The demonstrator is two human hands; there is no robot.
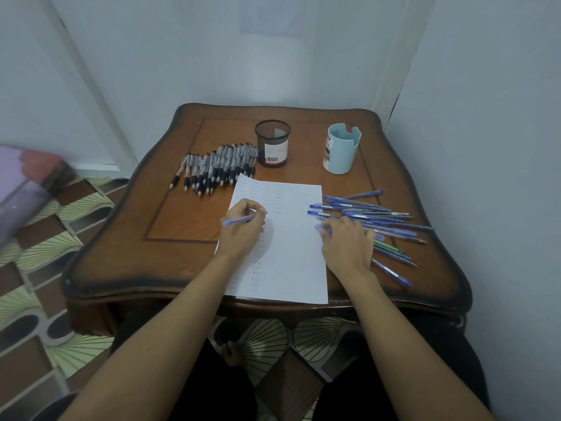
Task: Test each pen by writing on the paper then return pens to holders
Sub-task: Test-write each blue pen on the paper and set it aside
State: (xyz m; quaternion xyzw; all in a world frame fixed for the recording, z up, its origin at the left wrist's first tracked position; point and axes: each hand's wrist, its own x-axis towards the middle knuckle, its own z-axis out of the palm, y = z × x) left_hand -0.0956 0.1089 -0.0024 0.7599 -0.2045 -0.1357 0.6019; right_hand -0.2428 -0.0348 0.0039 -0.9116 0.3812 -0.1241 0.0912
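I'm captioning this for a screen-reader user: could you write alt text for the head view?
A person's left hand holds a blue pen on a sheet of paper bearing columns of small writing, on a wooden table. The right hand rests on a scatter of blue pens; behind lie clear-and-black pens, a black mesh holder and a pale blue holder.

The light is dim and soft, with a bluish tone. The wide lens bends the edges. The far left side is blurred.
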